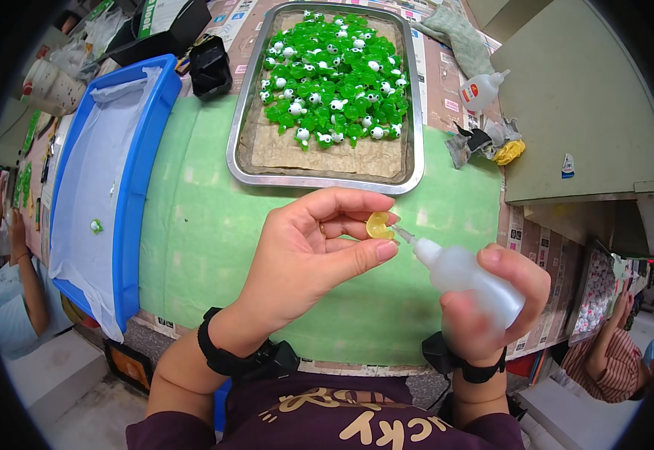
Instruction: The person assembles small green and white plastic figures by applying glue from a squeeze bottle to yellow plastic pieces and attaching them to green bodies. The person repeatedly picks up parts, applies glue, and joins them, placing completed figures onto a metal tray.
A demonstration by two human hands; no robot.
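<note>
Between the thumb and fingers of my left hand [319,240] is a small yellow translucent piece with a curved notch [378,226]. My right hand [496,300] grips a soft white squeeze bottle [469,277], tilted so its thin nozzle points at the yellow piece. The nozzle tip is at the piece or very near it; whether they touch I cannot tell. Both hands are over a light green mat [214,225]. Just beyond them, a metal tray [327,180] lined with brown paper holds a heap of small green translucent pieces with white round parts [334,75].
At left stands a blue tray [128,255] with white lining and one small green-and-white piece [96,226] in it. A second squeeze bottle [483,90], crumpled cloths [484,142] and a grey cabinet [582,112] are at right. A black container [211,67] sits far left. Other people work at both sides.
</note>
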